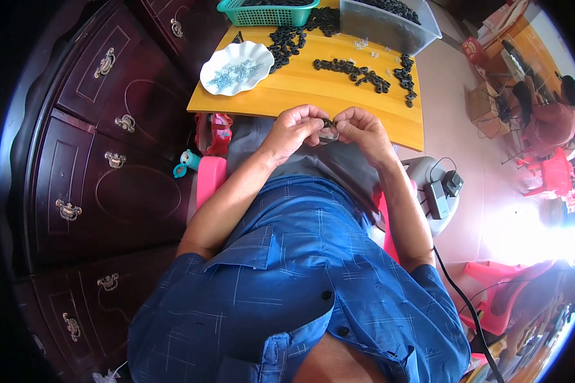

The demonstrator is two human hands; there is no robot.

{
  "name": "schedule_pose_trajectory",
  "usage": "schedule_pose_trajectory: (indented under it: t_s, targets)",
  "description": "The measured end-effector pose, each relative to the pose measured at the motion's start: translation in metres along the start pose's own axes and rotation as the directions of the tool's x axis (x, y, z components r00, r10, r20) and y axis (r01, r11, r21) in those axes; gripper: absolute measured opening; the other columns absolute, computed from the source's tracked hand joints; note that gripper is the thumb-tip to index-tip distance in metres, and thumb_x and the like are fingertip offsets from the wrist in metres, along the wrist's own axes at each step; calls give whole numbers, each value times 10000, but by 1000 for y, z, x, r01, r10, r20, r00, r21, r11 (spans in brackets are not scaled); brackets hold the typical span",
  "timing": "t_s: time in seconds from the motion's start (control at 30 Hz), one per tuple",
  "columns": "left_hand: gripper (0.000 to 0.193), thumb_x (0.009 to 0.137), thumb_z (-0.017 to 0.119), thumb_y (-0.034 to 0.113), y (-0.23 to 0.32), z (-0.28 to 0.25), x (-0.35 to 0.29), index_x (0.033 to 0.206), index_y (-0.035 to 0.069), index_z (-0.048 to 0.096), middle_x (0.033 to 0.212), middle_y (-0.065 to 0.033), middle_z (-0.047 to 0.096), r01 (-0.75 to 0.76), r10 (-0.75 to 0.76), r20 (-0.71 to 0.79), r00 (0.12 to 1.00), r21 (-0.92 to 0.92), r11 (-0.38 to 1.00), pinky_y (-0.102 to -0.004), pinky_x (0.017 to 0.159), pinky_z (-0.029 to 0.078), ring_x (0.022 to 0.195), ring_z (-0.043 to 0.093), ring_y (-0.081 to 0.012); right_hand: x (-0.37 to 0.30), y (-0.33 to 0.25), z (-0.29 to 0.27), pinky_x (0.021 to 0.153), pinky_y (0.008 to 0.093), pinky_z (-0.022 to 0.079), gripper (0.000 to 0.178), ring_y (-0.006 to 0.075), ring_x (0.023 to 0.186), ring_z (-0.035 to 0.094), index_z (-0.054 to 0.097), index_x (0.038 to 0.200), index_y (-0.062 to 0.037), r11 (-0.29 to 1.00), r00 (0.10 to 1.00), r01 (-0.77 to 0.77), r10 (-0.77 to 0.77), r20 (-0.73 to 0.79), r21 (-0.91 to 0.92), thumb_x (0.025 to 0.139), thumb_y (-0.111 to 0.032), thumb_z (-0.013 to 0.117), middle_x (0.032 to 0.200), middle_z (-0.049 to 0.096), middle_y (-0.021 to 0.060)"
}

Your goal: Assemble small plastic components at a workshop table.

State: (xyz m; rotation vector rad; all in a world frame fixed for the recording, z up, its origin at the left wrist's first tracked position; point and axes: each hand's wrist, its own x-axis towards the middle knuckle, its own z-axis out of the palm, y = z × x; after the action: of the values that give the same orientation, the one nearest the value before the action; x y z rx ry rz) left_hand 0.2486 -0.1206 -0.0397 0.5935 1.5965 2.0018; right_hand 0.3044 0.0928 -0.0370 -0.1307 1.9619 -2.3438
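Left hand [294,131] and right hand [358,129] fingertips pinched together on small black ring [328,122], between them, above lap

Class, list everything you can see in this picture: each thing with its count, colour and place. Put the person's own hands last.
Table: one, yellow, top centre.
Rings: many, black, strewn on the table.
Dish: one, white, table's left, holding small pale bits.
Basket: one, green, table's far edge.
Tub: one, clear, far right of table.
Cabinet: one, dark wood, left.
Stools: pink, right.
Left hand, right hand: together, pinching a small dark piece between them.
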Motion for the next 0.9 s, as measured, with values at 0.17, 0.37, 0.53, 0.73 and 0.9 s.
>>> schedule_pose_trajectory:
  t_s: [0.17, 0.37, 0.53, 0.73, 0.9]
  targets:
    - [174, 994, 613, 121, 0, 0, 0, 1137, 28, 650, 876, 5, 641, -2, 2, 0, 1000, -7, 1000, -210, 651, 501, 699, 591, -62, 0, -1, 0, 759, 228, 505, 141, 80, 826, 635, 666, 1079, -49, 1000, 1000, 7, -7, 5, -7, 975, -142, 681, 925, 714, 25]
    - [173, 992, 616, 113, -3, 0, 1, 1135, 21, 649, 888, -3, 652, 2, -2, 1, 1000, 0, 1000, -209, 651, 502, 697, 591, -63, 0, 0, 0, 772, 227, 510, 139, 87, 869, 668, 663, 1079, -48, 1000, 1000, 9, -9, 24, -3, 976, -140, 677, 939, 721, 30]
    - [166, 990, 616, 101, -3, 2, 2, 1124, 11, 652, 890, -9, 663, -32, 32, 2, 999, 19, 999, -207, 653, 498, 698, 588, -61, 0, 0, 0, 775, 227, 510, 135, 88, 866, 669, 663, 1070, -45, 1000, 1000, 8, -8, 26, -23, 977, -142, 676, 941, 722, 31]
    - [132, 980, 614, 46, -3, 3, 2, 1095, 0, 660, 878, -19, 680, -124, 124, 3, 992, 124, 985, -216, 628, 514, 668, 595, -66, 1, 2, -3, 765, 232, 512, 111, 87, 818, 650, 671, 1032, -26, 997, 999, 13, -10, 48, -71, 963, -112, 682, 910, 719, 34]
    - [91, 942, 634, 18, -2, 4, 2, 1013, 4, 690, 818, -20, 693, -177, 197, -32, 980, 314, 933, -236, 602, 521, 642, 622, -77, 0, 1, 4, 735, 227, 503, 58, 75, 788, 633, 676, 969, -6, 984, 999, 48, -44, 27, -173, 934, -51, 677, 874, 712, 30]
